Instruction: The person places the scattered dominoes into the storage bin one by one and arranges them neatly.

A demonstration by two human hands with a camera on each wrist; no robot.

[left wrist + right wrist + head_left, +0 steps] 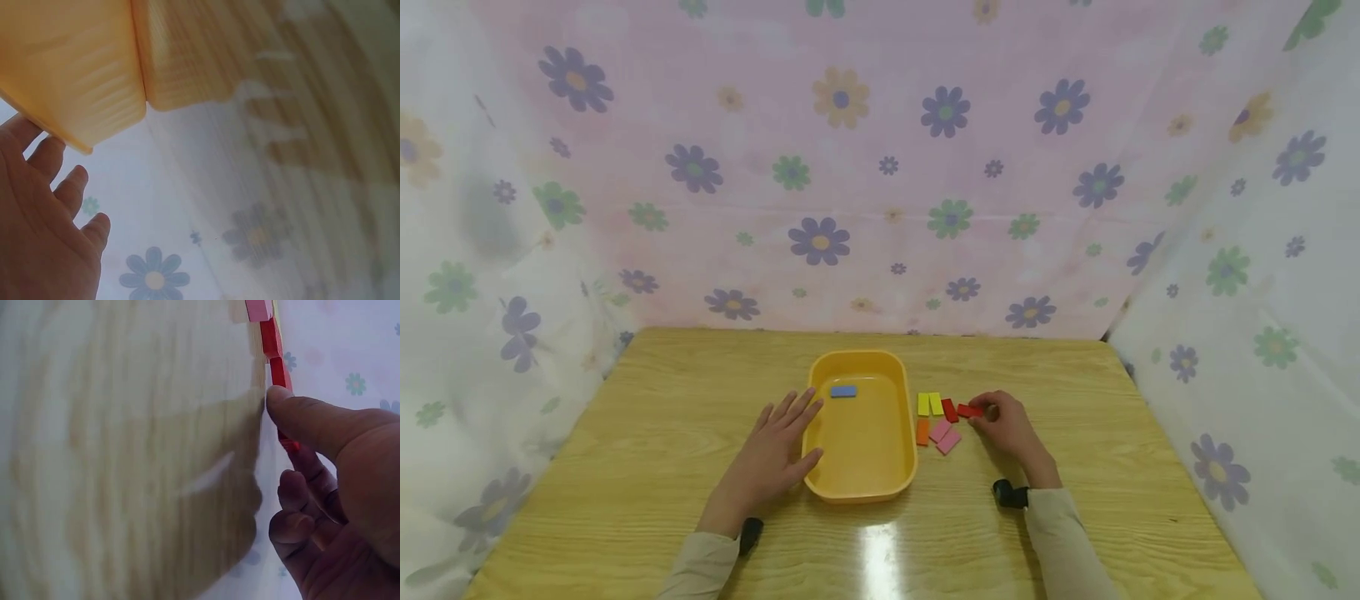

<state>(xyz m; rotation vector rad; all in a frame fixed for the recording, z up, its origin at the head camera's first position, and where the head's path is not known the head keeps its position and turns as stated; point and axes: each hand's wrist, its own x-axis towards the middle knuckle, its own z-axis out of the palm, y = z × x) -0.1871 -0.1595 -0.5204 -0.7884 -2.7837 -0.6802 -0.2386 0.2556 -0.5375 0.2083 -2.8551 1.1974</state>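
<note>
Fingers [981,414] of right hand [1009,429] pinch red block [968,411], long axis 3-to-9 o'clock; tray [859,490] at 9 o'clock. Left hand [772,457] flat, fingers spread, touching tray rim.

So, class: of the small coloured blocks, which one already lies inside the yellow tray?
The blue block, lying alone in the yellow tray; the other blocks all sit on the table.

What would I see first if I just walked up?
A yellow tray sits mid-table with one blue block inside. Beside it on the right lie colourful blocks; the right hand pinches a red block. The left hand rests flat against the tray's left rim.
</note>
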